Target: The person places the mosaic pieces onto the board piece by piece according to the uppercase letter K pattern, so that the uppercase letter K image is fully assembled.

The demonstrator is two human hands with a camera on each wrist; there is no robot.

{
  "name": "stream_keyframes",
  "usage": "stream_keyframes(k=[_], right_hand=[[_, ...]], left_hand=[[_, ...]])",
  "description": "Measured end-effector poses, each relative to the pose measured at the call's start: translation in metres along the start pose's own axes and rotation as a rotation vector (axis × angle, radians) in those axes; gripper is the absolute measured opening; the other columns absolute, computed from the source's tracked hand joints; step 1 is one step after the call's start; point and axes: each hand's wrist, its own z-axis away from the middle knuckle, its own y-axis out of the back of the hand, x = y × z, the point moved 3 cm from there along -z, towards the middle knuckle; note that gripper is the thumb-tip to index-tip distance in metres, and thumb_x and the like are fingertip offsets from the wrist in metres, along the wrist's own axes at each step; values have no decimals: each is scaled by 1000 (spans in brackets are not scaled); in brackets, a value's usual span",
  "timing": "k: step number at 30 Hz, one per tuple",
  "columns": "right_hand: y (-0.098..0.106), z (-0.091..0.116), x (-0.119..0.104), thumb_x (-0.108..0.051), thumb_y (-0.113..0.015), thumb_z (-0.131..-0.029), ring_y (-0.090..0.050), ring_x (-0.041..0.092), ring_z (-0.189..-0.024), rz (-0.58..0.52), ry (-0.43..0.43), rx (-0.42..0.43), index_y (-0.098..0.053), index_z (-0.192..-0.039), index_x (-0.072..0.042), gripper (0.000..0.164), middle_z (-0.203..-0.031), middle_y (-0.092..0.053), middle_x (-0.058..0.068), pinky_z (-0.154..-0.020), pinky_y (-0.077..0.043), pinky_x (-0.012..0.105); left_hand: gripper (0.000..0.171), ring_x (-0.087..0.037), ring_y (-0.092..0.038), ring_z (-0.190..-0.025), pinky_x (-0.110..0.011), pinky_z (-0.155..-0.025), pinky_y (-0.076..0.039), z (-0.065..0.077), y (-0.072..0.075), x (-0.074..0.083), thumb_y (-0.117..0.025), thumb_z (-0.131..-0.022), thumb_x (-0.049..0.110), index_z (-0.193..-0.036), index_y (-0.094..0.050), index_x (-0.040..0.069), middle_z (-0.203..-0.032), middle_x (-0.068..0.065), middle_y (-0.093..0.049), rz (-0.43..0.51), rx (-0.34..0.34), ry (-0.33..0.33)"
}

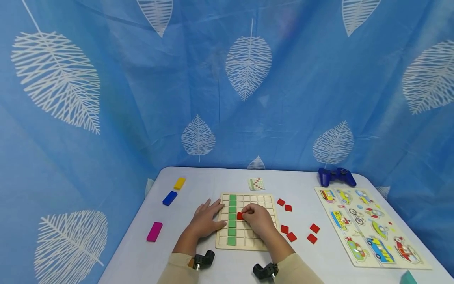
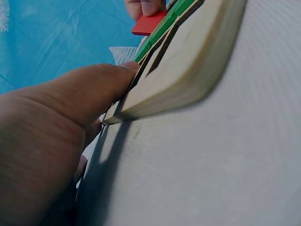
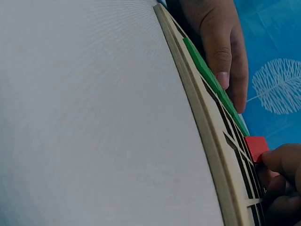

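Observation:
A wooden grid board [image 1: 244, 246] lies on the table with a column of green square tiles [image 1: 232, 224] in its second column from the left. My right hand [image 1: 260, 221] pinches a red square tile [image 1: 240, 216] between thumb and fingertip, just right of the green column. In the right wrist view that red tile [image 3: 256, 148] tilts up from the board. My left hand [image 1: 207, 221] rests at the board's left edge, fingers spread, with the thumb [image 2: 101, 84] on the rim.
Several loose red tiles [image 1: 291, 236] lie right of the board. Behind it is a small pattern card [image 1: 256, 184]. Yellow [image 1: 179, 183], blue [image 1: 170, 198] and magenta [image 1: 154, 232] blocks sit at left. A vehicle puzzle board [image 1: 370, 232] and a blue game controller [image 1: 336, 177] are at right.

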Motion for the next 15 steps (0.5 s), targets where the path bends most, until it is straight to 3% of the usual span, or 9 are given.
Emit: stream_keyframes(k=[15], right_hand=[[0,0,-1,-14,-72,-94,-57,17,-81,85,29,11,-74,-92,-22,9,-86,-66,-4,-73,-46,33]], left_hand=[[74,-34,-12,-163,-67,-127,-15,-1,-1,-2,-78,-91,50,-156,-51,30,-171,7,-32,22,-1,9]])
